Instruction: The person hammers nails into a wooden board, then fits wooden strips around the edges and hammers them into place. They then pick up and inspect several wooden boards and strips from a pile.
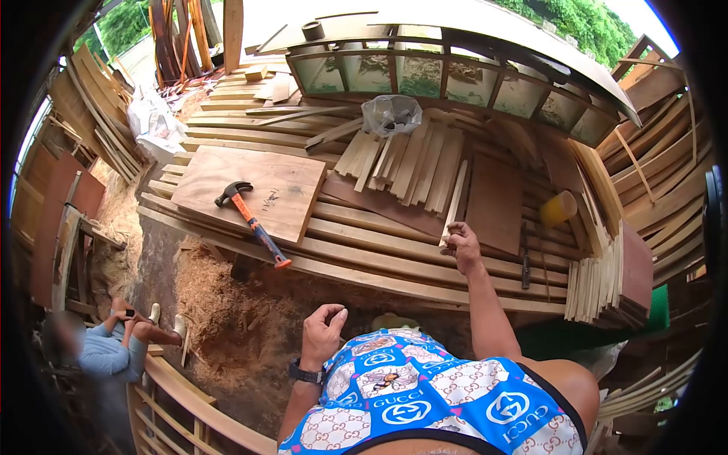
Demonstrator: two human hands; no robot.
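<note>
**Right hand on a slat at the plank stack**

The right hand [463, 246] is stretched out over the stack of planks [394, 262], fingers pinched on the near end of a pale slat [453, 205]. The slat runs away from the person, its far end among a fan of similar slats [402, 163] lying in the middle of the stack. The left hand [322, 334], a watch [305, 373] on its wrist, hangs loosely curled and holds nothing, above the sawdust [227, 318] on the ground. Toward the stack's left end a hammer [250, 216] lies on a board [250, 189]. A plastic bag [390, 114] sits at the far edge, a yellow cup [559, 208] toward the right end. Another person [114, 341] sits low at left.
</note>
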